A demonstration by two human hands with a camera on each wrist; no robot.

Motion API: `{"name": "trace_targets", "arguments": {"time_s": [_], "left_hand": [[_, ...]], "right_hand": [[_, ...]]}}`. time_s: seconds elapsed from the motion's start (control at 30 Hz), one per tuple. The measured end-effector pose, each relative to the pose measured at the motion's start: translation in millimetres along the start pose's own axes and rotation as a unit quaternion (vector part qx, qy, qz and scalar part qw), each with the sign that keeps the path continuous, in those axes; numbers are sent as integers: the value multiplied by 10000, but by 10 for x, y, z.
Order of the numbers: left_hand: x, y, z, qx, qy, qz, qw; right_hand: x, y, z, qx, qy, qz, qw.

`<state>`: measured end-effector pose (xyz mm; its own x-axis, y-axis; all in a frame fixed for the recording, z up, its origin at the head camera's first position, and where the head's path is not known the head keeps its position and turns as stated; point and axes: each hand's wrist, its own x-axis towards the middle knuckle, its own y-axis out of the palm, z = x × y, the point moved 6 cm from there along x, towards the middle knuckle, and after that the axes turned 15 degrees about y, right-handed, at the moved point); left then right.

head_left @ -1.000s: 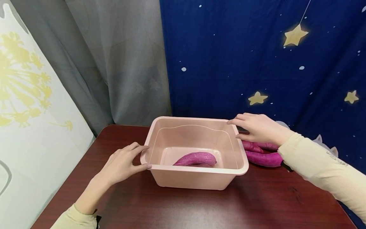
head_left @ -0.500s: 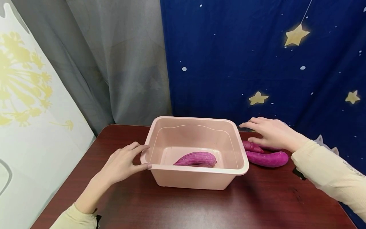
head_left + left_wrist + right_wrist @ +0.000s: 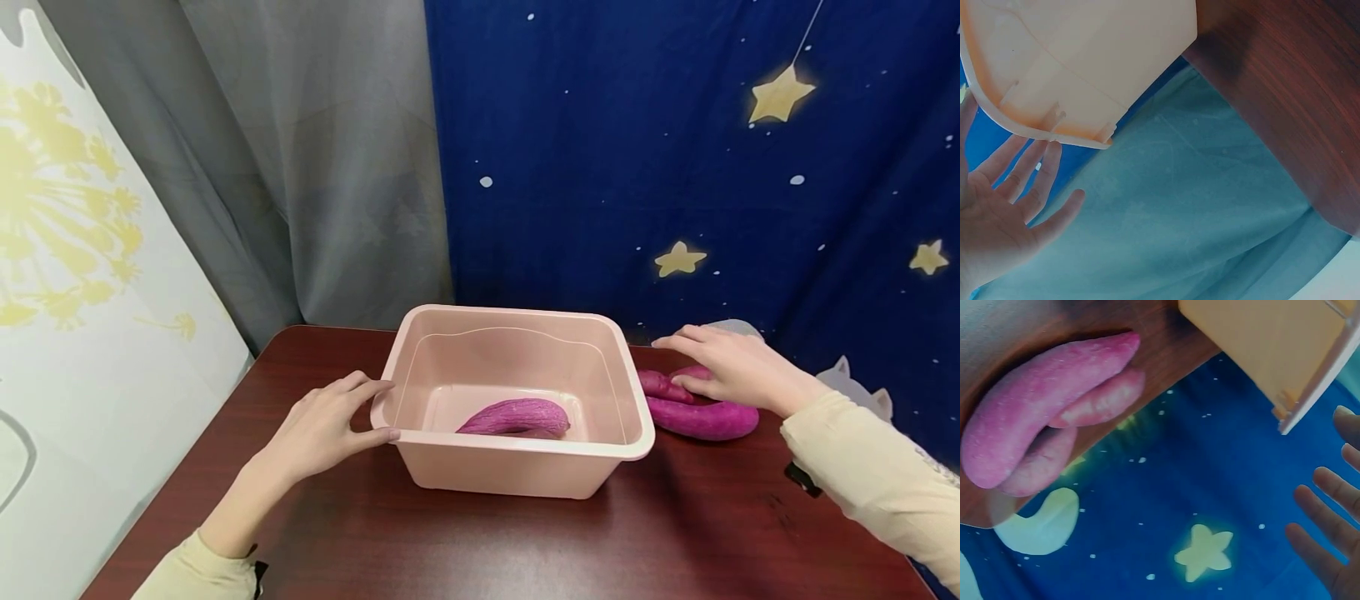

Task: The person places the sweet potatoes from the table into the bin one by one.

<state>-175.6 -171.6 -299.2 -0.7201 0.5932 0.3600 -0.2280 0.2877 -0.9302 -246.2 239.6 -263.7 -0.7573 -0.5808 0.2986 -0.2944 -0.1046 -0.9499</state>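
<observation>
A pink plastic tub [image 3: 517,471] stands on the table, with one purple sweet potato [image 3: 517,416] lying inside. My left hand [image 3: 318,429] touches the tub's left rim with extended fingertips, and the left wrist view shows the fingers [image 3: 1029,169] spread against the rim's edge. Over the table to the right of the tub, my right hand [image 3: 735,367] hovers with its fingers loosely extended and nothing in it. Below it lies a long, curved purple sweet potato [image 3: 705,420], with two smaller sweet potatoes [image 3: 1104,400] against it. The hand partly covers one of these in the head view.
A dark red-brown wooden table [image 3: 480,542] carries everything. Behind its far edge hang a grey curtain [image 3: 360,208] and a blue curtain [image 3: 570,208] with stars. A white panel with a yellow dandelion print [image 3: 97,333] stands along the left side.
My right hand has left the tub's right rim and moved rightward, over the sweet potatoes. The left hand, the tub and the sweet potato inside have stayed in place.
</observation>
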Motion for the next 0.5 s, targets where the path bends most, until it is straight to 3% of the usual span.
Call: {"name": "trace_targets", "arguments": {"time_s": [0.27,0.5], "left_hand": [[-3,5,10,-41,-48,6,10000],[-7,2,9,-34,-34,-18,10000]], "right_hand": [[-121,184,-102,117,425,274,9987],[-228,367,-164,131,342,78,9993]]}}
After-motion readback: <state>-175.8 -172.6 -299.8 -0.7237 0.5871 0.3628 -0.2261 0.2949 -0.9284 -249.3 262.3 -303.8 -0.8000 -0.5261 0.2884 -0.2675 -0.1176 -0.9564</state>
